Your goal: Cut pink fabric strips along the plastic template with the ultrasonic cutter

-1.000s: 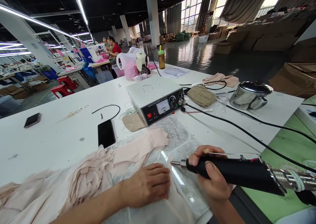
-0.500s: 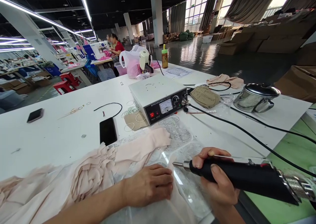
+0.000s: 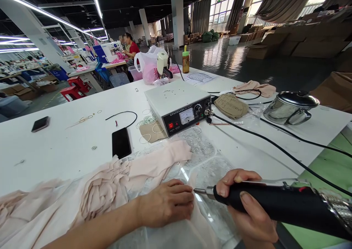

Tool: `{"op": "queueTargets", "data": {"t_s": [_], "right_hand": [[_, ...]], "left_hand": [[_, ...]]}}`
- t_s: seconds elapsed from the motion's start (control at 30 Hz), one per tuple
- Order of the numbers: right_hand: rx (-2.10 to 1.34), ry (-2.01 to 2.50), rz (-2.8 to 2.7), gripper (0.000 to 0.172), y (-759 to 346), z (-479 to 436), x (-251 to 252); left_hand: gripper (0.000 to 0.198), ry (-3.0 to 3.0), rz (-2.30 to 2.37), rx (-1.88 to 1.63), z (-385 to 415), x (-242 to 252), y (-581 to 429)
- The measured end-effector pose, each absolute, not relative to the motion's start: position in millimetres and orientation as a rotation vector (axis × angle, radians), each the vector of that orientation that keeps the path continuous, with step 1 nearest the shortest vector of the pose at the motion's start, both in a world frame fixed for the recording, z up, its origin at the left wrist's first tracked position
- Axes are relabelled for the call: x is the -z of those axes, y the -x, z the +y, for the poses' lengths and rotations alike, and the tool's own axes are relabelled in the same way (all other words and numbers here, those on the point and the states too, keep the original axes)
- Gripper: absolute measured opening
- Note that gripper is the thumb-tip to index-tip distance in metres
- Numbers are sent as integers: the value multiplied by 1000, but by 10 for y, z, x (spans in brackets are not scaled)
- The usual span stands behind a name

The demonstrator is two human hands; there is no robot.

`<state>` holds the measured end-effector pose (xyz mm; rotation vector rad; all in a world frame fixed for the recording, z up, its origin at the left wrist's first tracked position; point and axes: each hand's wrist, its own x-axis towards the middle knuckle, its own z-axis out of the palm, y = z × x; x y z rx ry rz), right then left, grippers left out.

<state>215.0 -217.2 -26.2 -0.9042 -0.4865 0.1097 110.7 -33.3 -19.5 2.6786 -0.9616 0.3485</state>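
My right hand (image 3: 249, 205) is wrapped around a black ultrasonic cutter handpiece (image 3: 283, 205), whose metal tip points left. The tip is at the edge of a thin pale pink fabric piece (image 3: 202, 223), close to my left fingertips. My left hand (image 3: 172, 203) lies over that fabric with fingers together and curled, pressing it against a clear sheet (image 3: 220, 168) on the table. What sits under the fingers is hidden. Left of my hands, a ruffled heap of pale pink fabric strips (image 3: 101, 190) spreads along the table edge.
Behind the hands stands an ultrasonic generator box (image 3: 176, 102), joined by a black cable (image 3: 255, 137). A phone (image 3: 121, 142), a second phone (image 3: 40, 124), scissors (image 3: 82, 119), card templates (image 3: 231, 106) and a steel-lidded mug (image 3: 291, 108) lie around. A co-worker (image 3: 132, 49) sits at a sewing machine.
The handpiece and right hand have shifted slightly right and down in view. My left hand stays on the fabric. The whole view has moved a little.
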Motion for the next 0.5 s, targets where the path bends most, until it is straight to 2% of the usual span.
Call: {"op": "queueTargets", "data": {"t_s": [0.5], "right_hand": [[-129, 967, -536, 10, -2119, -2250, 186]], "left_hand": [[22, -2698, -981, -341, -327, 214, -1099]]}}
